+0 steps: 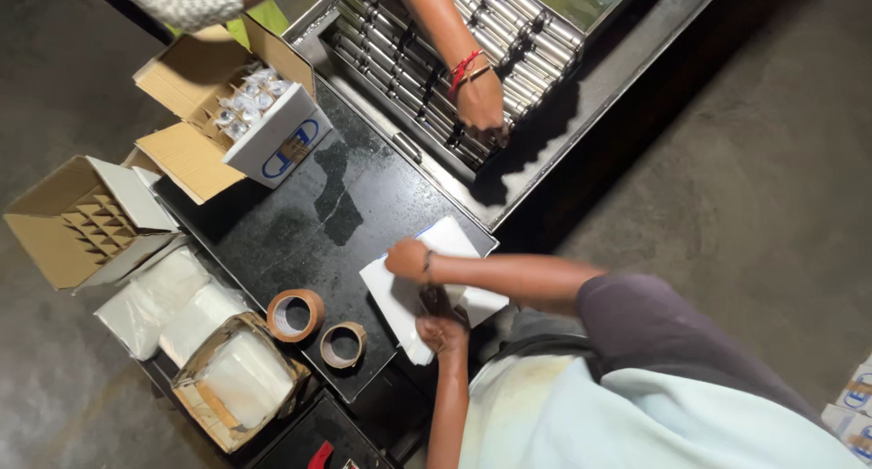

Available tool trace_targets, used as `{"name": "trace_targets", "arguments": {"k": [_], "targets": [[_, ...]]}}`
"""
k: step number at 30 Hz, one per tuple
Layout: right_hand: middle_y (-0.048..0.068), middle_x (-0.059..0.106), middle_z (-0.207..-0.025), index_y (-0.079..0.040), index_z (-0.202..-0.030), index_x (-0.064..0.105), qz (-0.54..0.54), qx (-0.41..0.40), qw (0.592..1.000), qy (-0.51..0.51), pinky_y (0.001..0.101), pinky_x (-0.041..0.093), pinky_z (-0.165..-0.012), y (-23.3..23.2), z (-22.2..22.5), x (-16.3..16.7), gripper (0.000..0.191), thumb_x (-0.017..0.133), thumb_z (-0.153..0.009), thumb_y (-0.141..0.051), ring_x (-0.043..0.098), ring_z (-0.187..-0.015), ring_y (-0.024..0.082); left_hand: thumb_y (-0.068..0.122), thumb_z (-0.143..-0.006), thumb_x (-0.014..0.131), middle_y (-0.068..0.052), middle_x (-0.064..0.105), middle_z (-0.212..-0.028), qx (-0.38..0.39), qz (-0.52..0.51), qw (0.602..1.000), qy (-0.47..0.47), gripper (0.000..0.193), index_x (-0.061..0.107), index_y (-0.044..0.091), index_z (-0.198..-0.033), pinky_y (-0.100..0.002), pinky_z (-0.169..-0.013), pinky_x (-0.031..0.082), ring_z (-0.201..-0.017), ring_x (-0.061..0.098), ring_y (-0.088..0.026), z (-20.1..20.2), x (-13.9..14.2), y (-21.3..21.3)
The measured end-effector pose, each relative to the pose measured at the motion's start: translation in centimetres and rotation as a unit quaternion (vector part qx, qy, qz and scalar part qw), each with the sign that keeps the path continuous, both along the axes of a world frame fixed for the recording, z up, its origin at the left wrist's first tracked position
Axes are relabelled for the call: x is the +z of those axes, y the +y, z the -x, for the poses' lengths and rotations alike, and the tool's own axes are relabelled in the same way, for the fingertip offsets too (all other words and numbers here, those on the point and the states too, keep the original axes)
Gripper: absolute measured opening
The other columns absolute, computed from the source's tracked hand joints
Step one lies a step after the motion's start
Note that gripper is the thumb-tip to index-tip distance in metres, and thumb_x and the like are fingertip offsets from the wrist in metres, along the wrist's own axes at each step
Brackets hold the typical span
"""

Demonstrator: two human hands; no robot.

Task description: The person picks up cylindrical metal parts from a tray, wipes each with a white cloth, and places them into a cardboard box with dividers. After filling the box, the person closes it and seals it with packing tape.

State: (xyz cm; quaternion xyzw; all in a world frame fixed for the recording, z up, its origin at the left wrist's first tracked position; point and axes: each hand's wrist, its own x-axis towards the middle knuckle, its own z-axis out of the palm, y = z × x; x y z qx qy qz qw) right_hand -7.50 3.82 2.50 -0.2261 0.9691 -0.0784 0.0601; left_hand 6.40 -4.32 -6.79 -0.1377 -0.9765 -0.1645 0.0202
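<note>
A flat white carton [454,242] lies on the black table [318,224] near its front edge. My right hand [409,258], with a dark band at the wrist, is curled and pressing on the carton's left part. My left hand [442,331] comes in from below and grips the carton's near edge. A dark shape lies between my two hands; I cannot tell what it is.
Two brown tape rolls [295,315] [343,345] sit left of the carton. An open box of small bottles [263,115], an empty box with dividers [91,219] and white plastic packs [173,296] stand farther left. Another person's hand [481,101] rests on a tray of metal cylinders [536,42].
</note>
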Motion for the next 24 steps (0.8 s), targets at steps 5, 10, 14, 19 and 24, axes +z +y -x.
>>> {"name": "trace_targets", "arguments": {"k": [5,10,14,19,24], "targets": [[0.01,0.073,-0.087,-0.011,-0.095,0.073,0.229,0.084,0.969,0.038,0.0462,0.051,-0.069,-12.8,-4.5,-1.0,0.034,0.074,-0.064,-0.025,0.072,-0.082,0.03,0.023,-0.075,0.073,-0.016,0.062,-0.126,-0.056,-0.046,0.997,-0.008,0.068,0.056,0.009,-0.139,-0.043,-0.084,0.051,-0.096,0.066,-0.03,1.7,2.2,-0.7],[0.005,0.074,-0.092,-0.015,-0.096,0.076,0.068,0.143,0.987,-0.036,0.0531,0.042,-0.099,-15.1,-6.8,-2.4,0.014,0.069,-0.091,-0.026,0.071,-0.096,0.025,0.022,-0.075,0.073,-0.013,0.062,-0.127,-0.099,-0.073,0.992,-0.006,0.066,0.057,0.011,-0.138,-0.043,-0.084,0.052,-0.1,0.066,-0.029,2.1,5.0,-1.7],[0.012,0.074,-0.087,-0.009,-0.1,0.077,0.309,0.062,0.934,-0.166,0.0479,0.052,-0.081,-12.2,-4.9,-1.5,0.031,0.078,-0.081,-0.033,0.071,-0.083,0.028,0.022,-0.075,0.073,-0.011,0.061,-0.128,-0.072,-0.07,0.994,0.043,0.065,0.057,0.013,-0.137,-0.042,-0.083,0.052,-0.103,0.066,-0.028,1.5,2.9,-1.4],[0.005,0.074,-0.111,-0.003,-0.126,0.06,0.666,-0.168,0.684,-0.247,0.0344,0.062,-0.087,3.9,-4.5,-1.7,0.043,0.07,-0.085,-0.014,0.074,-0.104,0.016,0.021,-0.075,0.073,-0.009,0.06,-0.128,-0.021,-0.046,0.996,0.067,0.063,0.058,0.015,-0.136,-0.041,-0.082,0.052,-0.106,0.066,-0.027,-0.2,-0.2,-0.6],[0.008,0.076,-0.109,0.001,-0.123,0.068,0.624,-0.162,0.726,-0.239,0.0314,0.058,-0.088,10.0,-11.2,-3.8,0.045,0.081,-0.088,-0.024,0.069,-0.098,0.012,0.028,-0.084,0.07,-0.015,0.066,-0.123,-0.032,-0.178,0.969,0.168,0.049,0.061,0.003,-0.125,-0.04,-0.069,0.048,-0.096,0.067,-0.03,-0.3,0.6,-0.3]]}}
